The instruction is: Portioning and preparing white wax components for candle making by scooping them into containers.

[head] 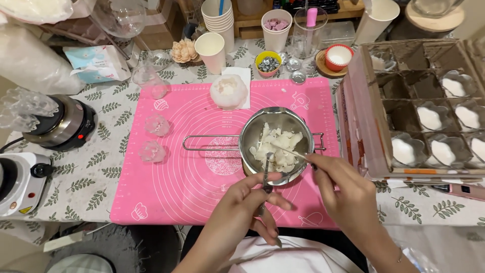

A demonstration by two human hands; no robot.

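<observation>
A small steel pot (252,132) with a long wire handle sits on a pink silicone mat (177,177) and holds white wax chunks (278,146). My left hand (242,207) grips a thin metal tool (265,174) at the pot's near rim. My right hand (343,192) holds a thin stick (288,149) that reaches into the wax. Both hands are at the front edge of the pot.
A cardboard box (364,126) with compartments of filled clear moulds stands at the right. Clear flower moulds (154,136) lie on the mat's left. Two small hot plates (60,124) sit at far left. Paper cups (211,49), a yellow bowl (268,63) and jars line the back.
</observation>
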